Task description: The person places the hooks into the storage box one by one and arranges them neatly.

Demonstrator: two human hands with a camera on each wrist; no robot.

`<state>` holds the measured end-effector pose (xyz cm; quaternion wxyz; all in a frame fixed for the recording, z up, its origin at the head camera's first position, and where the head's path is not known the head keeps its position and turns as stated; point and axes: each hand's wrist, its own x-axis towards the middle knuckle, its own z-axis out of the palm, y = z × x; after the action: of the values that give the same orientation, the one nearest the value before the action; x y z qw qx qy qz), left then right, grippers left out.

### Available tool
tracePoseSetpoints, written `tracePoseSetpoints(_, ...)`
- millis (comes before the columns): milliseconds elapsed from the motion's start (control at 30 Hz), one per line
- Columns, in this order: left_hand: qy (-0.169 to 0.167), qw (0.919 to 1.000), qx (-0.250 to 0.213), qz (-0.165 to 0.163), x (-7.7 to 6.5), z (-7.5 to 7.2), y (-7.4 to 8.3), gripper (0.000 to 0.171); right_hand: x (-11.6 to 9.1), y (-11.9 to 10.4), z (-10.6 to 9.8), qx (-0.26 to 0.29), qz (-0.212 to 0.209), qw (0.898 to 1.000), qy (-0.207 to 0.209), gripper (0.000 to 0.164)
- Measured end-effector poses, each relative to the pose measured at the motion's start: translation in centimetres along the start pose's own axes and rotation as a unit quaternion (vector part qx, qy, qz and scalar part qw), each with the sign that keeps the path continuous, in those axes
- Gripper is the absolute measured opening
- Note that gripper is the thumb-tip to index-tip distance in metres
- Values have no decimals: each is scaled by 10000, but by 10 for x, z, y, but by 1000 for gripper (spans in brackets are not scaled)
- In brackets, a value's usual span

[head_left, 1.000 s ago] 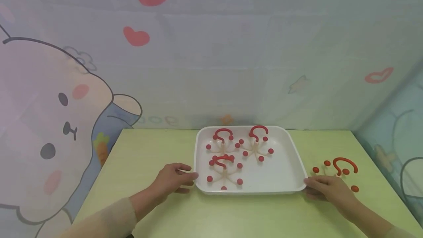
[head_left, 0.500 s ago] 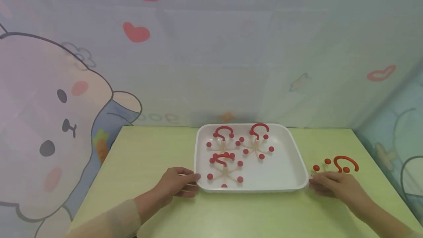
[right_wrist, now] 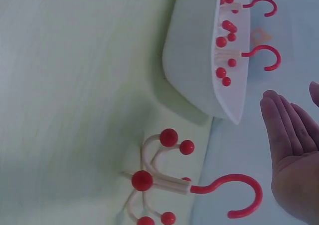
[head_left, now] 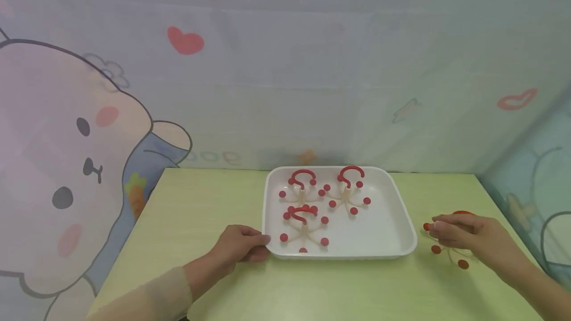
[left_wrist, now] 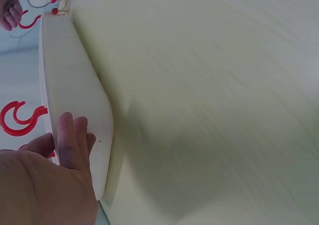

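A white tray [head_left: 383, 222] stands on the table with three multi-arm hanging hooks in it. Each has cream arms tipped with red balls and a red hook on top: one at the front left [head_left: 304, 230], one behind it [head_left: 302, 193], one in the back middle [head_left: 346, 196]. My left hand [head_left: 241, 245] pinches the tray's left rim, thumb over the edge and fingers along the outer wall [left_wrist: 84, 85]. My right hand [head_left: 479, 237] hovers above another hanging hook [right_wrist: 172, 185] on the table, partly hiding it in the head view. In the right wrist view its fingers are straight.
The light green table [head_left: 214, 197] ends at a pale curtain [head_left: 285, 88] printed with hearts and a cartoon animal [head_left: 58, 152]. Another curtain [head_left: 548, 172] hangs along the right side.
My right hand has left the tray's right corner and moved up and right over the hanging hook on the table. My left hand stays at the left rim.
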<state>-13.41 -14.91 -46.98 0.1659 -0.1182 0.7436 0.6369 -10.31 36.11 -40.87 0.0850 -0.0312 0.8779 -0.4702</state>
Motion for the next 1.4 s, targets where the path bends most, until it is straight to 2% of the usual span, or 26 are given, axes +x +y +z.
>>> tracePoseSetpoints(233,102,9999,37,23,1,2,2,25,7,-8,-21,-248,-574,9975,341,34)
tracePoseSetpoints(367,115,9999,73,34,1,3,2,24,7,-13,-33,-701,-575,9944,536,36)
tracePoseSetpoints(467,126,9999,94,38,0,2,2,24,6,-17,-40,-1104,-536,9900,688,42)
tracePoseSetpoints(667,174,9998,86,9,-1,3,4,24,8,-19,-48,-1656,-1029,9765,919,48)
tracePoseSetpoints(833,198,9998,69,5,-3,3,4,23,11,-6,-54,-1985,-1289,9661,1027,58)
tracePoseSetpoints(933,186,9998,98,11,-3,4,5,24,12,3,-58,-2048,-1341,9641,1031,63)
tracePoseSetpoints(1400,164,9998,81,49,-4,4,5,21,17,46,-63,-2447,-1661,9464,1297,54)
